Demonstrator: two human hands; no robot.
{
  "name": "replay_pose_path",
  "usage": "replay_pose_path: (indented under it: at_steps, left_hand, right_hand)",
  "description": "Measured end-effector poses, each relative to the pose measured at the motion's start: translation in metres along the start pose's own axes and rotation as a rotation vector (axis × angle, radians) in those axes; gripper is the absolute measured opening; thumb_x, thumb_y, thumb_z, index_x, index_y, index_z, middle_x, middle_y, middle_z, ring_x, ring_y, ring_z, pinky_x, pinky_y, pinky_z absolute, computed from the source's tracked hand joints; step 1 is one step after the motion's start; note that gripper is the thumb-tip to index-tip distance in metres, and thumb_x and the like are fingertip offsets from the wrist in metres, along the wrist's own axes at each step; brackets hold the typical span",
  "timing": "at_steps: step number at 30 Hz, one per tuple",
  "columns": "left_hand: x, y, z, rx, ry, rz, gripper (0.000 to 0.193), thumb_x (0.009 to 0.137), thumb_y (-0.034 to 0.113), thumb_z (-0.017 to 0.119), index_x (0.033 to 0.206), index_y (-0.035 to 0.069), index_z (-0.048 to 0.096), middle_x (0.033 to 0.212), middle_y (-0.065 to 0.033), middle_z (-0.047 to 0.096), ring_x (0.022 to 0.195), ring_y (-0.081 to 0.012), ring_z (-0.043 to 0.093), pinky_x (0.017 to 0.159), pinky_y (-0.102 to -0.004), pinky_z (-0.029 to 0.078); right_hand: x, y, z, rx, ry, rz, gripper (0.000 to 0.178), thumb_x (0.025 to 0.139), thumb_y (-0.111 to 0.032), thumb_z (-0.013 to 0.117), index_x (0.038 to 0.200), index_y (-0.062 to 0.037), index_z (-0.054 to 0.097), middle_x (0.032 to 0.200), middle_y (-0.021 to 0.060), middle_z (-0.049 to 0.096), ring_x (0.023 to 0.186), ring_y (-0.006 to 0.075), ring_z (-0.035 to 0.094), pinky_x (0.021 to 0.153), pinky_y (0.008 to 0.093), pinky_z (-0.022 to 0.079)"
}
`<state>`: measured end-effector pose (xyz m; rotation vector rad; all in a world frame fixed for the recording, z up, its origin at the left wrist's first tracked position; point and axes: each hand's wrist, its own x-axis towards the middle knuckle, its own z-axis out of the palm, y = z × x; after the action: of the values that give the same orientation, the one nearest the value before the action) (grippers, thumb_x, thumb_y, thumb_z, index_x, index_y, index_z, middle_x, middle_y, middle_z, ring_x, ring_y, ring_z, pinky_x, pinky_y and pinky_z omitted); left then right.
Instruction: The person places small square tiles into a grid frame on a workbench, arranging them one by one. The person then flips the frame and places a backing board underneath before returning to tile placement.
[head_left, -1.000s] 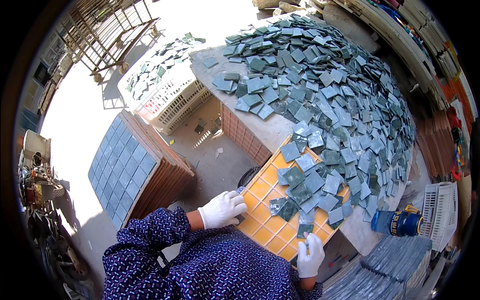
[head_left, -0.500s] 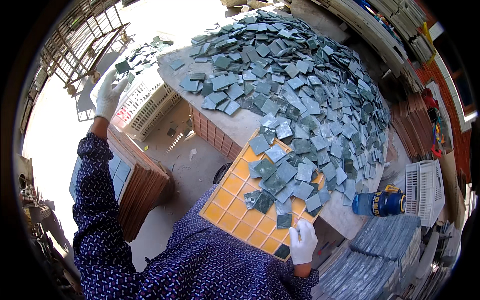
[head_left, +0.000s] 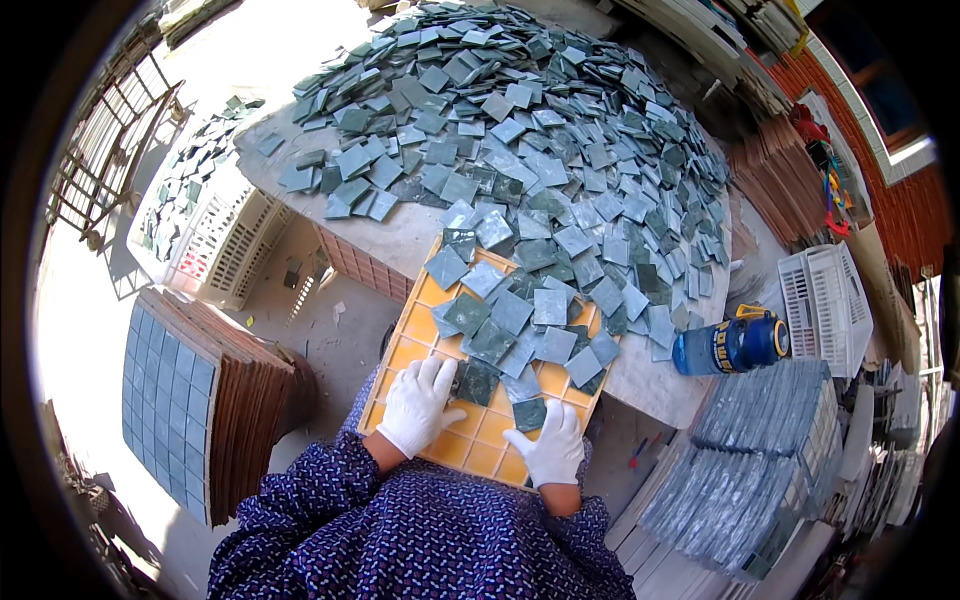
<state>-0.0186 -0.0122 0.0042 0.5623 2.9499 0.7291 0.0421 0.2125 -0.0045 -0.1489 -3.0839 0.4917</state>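
A yellow-orange gridded tray (head_left: 405, 350) tilts against the table edge in front of me, its upper part covered by loose grey-green square stone tiles (head_left: 512, 312). My left hand (head_left: 418, 405), in a white glove, lies over the tray's left side with fingers stretched toward a dark tile (head_left: 478, 382); its fingertips are close to that tile's left edge. At the tray's lower right, my white-gloved right hand (head_left: 553, 447) has its thumb apart from its fingers, right beside another dark green tile (head_left: 529, 413). The hand hides the tray's corner squares.
A large tile heap covers the table (head_left: 290, 160). At left stand a white crate (head_left: 225, 250) of tiles and a stack of brown-backed tiled panels (head_left: 170, 390). A blue bottle (head_left: 730, 345), a white basket (head_left: 825, 305) and stacked grey tile sheets (head_left: 740, 480) stand at right.
My left hand has come down from beside the crate, where a dark tile showed near its fingertips, onto the tray. My right hand stays by the lower right corner. The view has shifted.
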Motion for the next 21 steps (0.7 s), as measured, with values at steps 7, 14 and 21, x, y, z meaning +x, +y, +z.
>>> replay_pose_path:
  at_steps: [7,14,21]
  left_hand:
    - [0.001,-0.025,-0.013,-0.157,-0.024,0.027,0.062,0.068,0.016,0.075,0.122,0.005,0.049,0.112,-0.0156,0.054,0.103,-0.0351,0.054,0.089,-0.0422,0.046]
    - [-0.034,-0.066,-0.036,-0.375,-0.063,0.049,0.058,0.069,0.010,0.074,0.122,0.003,0.050,0.119,-0.0187,0.055,0.107,-0.0373,0.055,0.091,-0.0418,0.047]
    - [-0.070,-0.096,-0.042,-0.266,-0.132,0.172,0.059,0.067,0.011,0.077,0.121,0.005,0.054,0.119,-0.0150,0.058,0.101,-0.0333,0.058,0.089,-0.0404,0.048]
  right_hand:
    - [-0.001,0.009,-0.011,0.148,-0.055,0.010,0.061,0.070,-0.033,0.076,0.118,-0.0068,0.048,0.107,0.0176,0.052,0.098,0.0375,0.055,0.081,0.0463,0.047]
    - [-0.012,0.002,-0.016,0.319,-0.073,-0.005,0.054,0.072,-0.025,0.074,0.118,-0.0070,0.053,0.108,0.0158,0.055,0.092,0.0335,0.058,0.080,0.0422,0.049]
    - [-0.014,-0.003,-0.024,0.337,-0.138,-0.028,0.054,0.070,-0.023,0.076,0.117,-0.0052,0.054,0.107,0.0153,0.055,0.089,0.0300,0.059,0.078,0.0392,0.050]
